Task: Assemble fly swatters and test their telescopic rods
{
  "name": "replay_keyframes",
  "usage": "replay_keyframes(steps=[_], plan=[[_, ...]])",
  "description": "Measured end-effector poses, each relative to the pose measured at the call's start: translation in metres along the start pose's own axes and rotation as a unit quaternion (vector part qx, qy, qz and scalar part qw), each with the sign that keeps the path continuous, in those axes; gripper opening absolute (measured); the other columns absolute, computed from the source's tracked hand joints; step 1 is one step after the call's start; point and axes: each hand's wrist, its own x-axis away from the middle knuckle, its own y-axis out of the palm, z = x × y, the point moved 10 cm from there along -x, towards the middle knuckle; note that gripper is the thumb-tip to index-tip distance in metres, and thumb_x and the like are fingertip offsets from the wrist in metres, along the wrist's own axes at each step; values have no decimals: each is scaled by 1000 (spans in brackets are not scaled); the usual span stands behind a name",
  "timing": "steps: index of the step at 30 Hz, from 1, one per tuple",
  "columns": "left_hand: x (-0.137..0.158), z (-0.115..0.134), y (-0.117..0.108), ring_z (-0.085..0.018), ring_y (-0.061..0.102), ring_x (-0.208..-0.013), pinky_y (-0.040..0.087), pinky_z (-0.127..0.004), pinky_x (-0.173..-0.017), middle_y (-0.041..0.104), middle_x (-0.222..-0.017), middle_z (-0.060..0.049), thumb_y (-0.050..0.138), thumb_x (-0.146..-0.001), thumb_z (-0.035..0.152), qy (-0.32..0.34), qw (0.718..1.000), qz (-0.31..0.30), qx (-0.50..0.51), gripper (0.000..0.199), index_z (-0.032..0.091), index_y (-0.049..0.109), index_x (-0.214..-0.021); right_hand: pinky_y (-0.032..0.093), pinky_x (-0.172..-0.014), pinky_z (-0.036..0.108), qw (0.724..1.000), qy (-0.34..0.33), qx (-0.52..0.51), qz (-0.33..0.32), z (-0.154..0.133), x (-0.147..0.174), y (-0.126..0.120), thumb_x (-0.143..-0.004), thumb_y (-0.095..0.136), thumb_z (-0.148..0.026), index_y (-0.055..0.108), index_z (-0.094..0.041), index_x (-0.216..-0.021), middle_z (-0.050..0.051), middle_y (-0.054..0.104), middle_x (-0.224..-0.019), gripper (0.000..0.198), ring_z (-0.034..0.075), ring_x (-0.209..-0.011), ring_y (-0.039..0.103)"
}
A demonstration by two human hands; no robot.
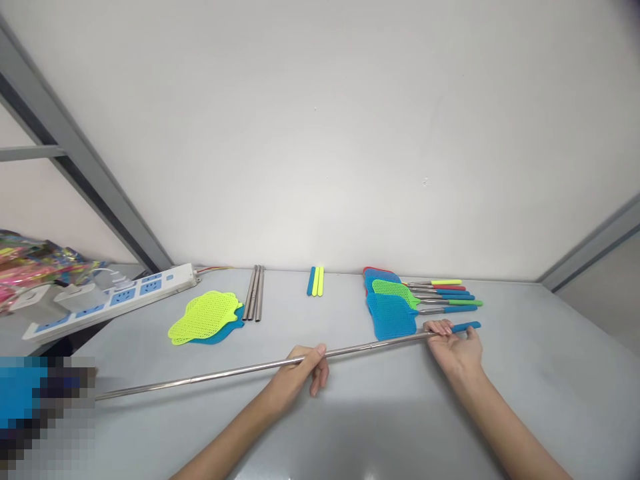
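A long telescopic fly swatter [240, 369] with a steel rod and a blue handle [465, 327] stretches across the table, drawn out in sections. My left hand [304, 370] is closed on the middle of its rod, thumb on top and fingers curled beneath. Near the handle, my right hand [456, 347] grips the rod palm up, fingertips over the steel and thumb at the blue handle. The rod's far left end runs into a blurred patch with blue in it, so its tip is hidden. Just beyond my right hand lie several assembled fly swatters [393, 317], heads to the left.
Yellow and blue swatter heads [205, 317] lie at left, beside 3 steel rods [253, 293]. One blue and two yellow handle sleeves [315, 281] sit by the wall. A power strip [173, 277] with plugs and colourful plastic packaging [45, 263] are at far left.
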Motion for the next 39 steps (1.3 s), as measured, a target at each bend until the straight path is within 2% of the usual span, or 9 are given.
replay_keyframes(steps=[4, 9, 16, 25, 31, 39], plan=[[-2, -2, 0, -10, 43, -43, 33, -22, -55, 42, -36, 1, 27, -83, 43, 7, 1000, 4, -4, 54, 14, 53, -46, 29, -36, 19, 1000, -2, 18, 15, 1, -1, -1, -80, 25, -24, 22, -19, -57, -7, 23, -44, 24, 6, -35, 26], [-12, -2, 3, -10, 42, -44, 33, -22, -54, 43, -38, 1, 26, -83, 42, 11, 1000, -3, 20, 52, 14, 54, -49, 28, -35, 19, 999, 1, 28, 25, 2, -6, -4, -78, 27, -17, 19, -19, -56, -7, 20, -42, 23, 6, -33, 23], [-28, 3, 26, -9, 40, -41, 31, -21, -47, 43, -40, 2, 35, -80, 44, 14, 998, -59, 26, 44, 13, 53, -53, 28, -36, 20, 998, 21, 55, 28, 11, -1, -5, -76, 27, -13, 16, -19, -54, -8, 16, -41, 25, 6, -32, 22], [-39, 8, 39, -6, 38, -39, 29, -19, -43, 45, -44, 2, 35, -80, 43, 25, 993, -112, 33, 42, 13, 53, -57, 27, -35, 19, 997, 15, 61, 37, 11, -2, -9, -74, 27, -11, 13, -19, -55, -8, 14, -40, 25, 6, -31, 21], [-41, 8, 43, -7, 42, -41, 32, -20, -46, 49, -46, 0, 28, -82, 40, 19, 990, -124, 59, 45, 11, 55, -60, 27, -36, 19, 996, 21, 71, 39, 11, -5, -11, -74, 28, -10, 13, -19, -55, -8, 17, -40, 26, 6, -32, 22], [-38, 9, 40, -7, 41, -40, 31, -20, -46, 49, -45, 0, 33, -81, 43, 23, 990, -107, 87, 44, 11, 56, -61, 27, -35, 19, 994, 7, 102, 28, 0, -15, -14, -76, 26, -8, 13, -19, -55, -8, 18, -40, 27, 6, -31, 23]])
